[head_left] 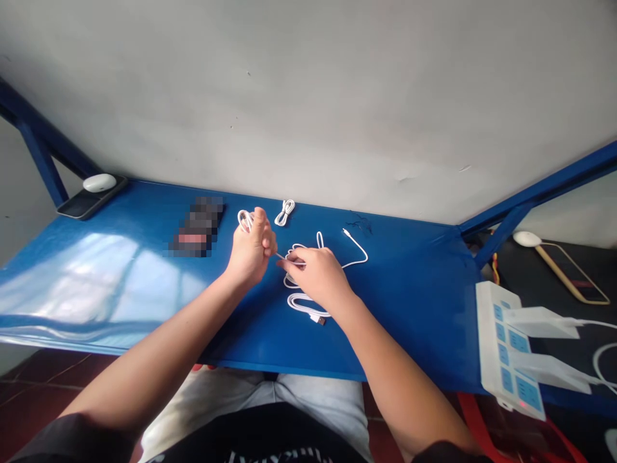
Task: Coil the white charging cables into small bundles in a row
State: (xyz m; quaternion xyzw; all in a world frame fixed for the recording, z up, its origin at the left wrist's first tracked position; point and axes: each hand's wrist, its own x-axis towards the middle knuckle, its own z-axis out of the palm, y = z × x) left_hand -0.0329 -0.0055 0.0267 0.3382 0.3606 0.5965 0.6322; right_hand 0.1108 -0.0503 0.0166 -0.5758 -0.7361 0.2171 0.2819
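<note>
Gripping a white coil [245, 220] in left hand [250, 249]: fingers closed round it, loop sticking out past the thumb. Right hand [315, 278] pinches a second white cable [301, 301] between thumb and fingers, thin tip pointing at the left hand, just beside it. That cable's loops lie on the blue table [385, 308] under and around the right hand, USB plug [318, 319] near the wrist, other end [346, 231] out past the knuckles. Third cable, bundled [285, 212], sits just beyond both hands. Pixelated phone [197, 226] lies left of them; power strip [506, 347] at table's right edge.
</note>
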